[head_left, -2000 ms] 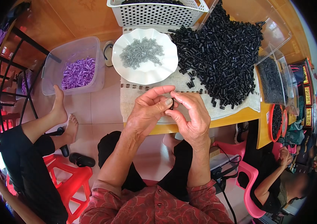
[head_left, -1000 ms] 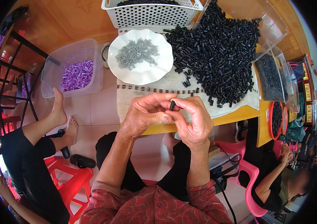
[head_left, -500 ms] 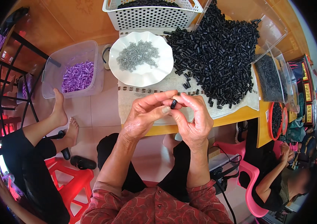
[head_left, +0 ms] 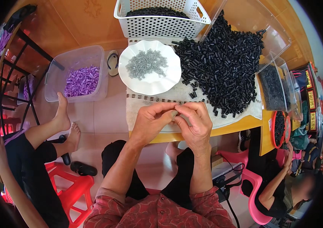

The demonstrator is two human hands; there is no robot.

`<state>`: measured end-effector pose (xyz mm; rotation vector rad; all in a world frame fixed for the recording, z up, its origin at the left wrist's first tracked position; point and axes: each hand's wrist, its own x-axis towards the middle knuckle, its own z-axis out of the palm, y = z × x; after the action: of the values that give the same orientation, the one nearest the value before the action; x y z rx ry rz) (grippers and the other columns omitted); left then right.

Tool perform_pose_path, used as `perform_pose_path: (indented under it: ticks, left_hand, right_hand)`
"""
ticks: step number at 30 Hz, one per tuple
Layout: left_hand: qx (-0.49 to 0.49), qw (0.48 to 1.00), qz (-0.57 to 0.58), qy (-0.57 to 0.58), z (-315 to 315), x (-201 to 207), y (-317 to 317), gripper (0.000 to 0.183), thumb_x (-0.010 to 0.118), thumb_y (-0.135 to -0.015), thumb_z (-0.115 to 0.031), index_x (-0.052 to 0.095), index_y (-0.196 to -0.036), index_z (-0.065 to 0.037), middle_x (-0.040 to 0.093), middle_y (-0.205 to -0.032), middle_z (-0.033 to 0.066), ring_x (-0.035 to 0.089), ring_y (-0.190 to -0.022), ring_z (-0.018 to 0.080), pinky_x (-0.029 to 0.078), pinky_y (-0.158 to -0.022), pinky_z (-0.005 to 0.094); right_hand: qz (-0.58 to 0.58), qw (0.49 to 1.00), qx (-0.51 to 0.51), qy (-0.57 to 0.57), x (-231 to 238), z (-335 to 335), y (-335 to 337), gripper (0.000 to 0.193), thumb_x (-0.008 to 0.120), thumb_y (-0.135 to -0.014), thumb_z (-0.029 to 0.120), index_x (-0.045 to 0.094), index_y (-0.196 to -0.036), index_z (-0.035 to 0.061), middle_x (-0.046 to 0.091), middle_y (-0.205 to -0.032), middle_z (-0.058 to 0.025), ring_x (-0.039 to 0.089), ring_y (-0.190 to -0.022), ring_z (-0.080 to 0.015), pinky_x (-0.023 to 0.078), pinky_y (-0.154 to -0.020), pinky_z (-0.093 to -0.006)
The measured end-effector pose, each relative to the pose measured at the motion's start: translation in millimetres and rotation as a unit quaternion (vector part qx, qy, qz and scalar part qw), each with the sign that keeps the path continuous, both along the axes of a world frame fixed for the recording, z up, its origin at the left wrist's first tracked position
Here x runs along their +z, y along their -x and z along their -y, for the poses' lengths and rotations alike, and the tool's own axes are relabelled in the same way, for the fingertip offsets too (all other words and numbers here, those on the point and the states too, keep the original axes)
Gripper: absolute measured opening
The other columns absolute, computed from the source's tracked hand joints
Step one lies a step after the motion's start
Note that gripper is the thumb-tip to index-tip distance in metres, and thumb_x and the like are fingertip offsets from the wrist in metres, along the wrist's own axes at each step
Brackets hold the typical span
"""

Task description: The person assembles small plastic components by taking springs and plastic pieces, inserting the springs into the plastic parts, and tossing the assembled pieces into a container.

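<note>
Gold markings (head_left: 311, 94) look illegible; left hand (head_left: 150, 123) and right hand (head_left: 195, 127) meet near black pieces (head_left: 228, 68), fingers (head_left: 188, 110) pinched, on what I cannot tell.

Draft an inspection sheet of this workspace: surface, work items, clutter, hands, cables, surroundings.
Surface: yellow-edged table, partly covered by a pale cloth.
Work items: large heap of black pieces; small clear pieces on a white scalloped plate.
Clutter: some black pieces loose beside the heap; white perforated basket holding black pieces.
Hands: left hand and right hand meet at the fingertips; anything pinched there is mostly hidden.
Cables: black cable right of the right forearm.
Surroundings: left, clear tub with purple pieces, red stool, another person's legs; right, pink chair, another person's arm.
</note>
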<state>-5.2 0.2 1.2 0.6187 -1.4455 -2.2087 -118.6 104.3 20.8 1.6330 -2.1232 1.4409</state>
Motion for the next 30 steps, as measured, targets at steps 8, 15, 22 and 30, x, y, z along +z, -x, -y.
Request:
perform_pose_path:
  ticks: [8, 15, 22, 30]
  left_hand:
    - [0.044, 0.998, 0.014, 0.048, 2, -6, 0, 0.018, 0.063, -0.091, -0.005, 0.067, -0.107, 0.003, 0.069, -0.088, 0.0047, 0.063, -0.077, 0.0091, 0.053, -0.071, 0.0235]
    - [0.157, 0.986, 0.043, 0.02, 10, 17, 14, 0.02, 0.066, -0.09, -0.008, 0.067, -0.105, 0.005, 0.068, -0.084, 0.0068, 0.064, -0.065, 0.011, 0.053, -0.058, 0.0227]
    - [0.131, 0.976, 0.034, 0.17, 102, 75, 99, 0.024, 0.066, -0.09, -0.017, 0.069, -0.097, 0.006, 0.067, -0.076, 0.0075, 0.066, -0.065, 0.0131, 0.053, -0.059, 0.0251]
    - [0.2, 0.963, -0.058, 0.169, 115, 104, 109, 0.028, 0.063, -0.091, -0.018, 0.066, -0.104, 0.007, 0.069, -0.089, 0.0108, 0.067, -0.073, 0.0163, 0.055, -0.067, 0.0269]
  right_hand:
    - [0.085, 0.996, 0.037, -0.004, 9, 1, 3, 0.037, 0.076, -0.068, -0.007, 0.068, -0.103, 0.0042, 0.063, -0.093, -0.0073, 0.061, -0.081, -0.0205, 0.051, -0.063, -0.0296]
    - [0.128, 0.987, -0.069, 0.067, -7, -4, 17, 0.024, 0.07, -0.08, -0.006, 0.067, -0.104, -0.0002, 0.066, -0.087, -0.01, 0.062, -0.07, -0.0134, 0.05, -0.063, -0.0248]
    - [0.124, 0.977, -0.151, 0.087, -12, -15, 30, 0.018, 0.069, -0.081, -0.007, 0.068, -0.097, -0.0016, 0.067, -0.085, -0.0096, 0.061, -0.068, -0.0117, 0.049, -0.06, -0.0236]
    - [0.158, 0.969, -0.176, 0.076, -13, -15, 41, 0.015, 0.069, -0.083, -0.003, 0.069, -0.098, -0.0005, 0.066, -0.084, -0.0083, 0.062, -0.066, -0.0122, 0.049, -0.058, -0.0242]
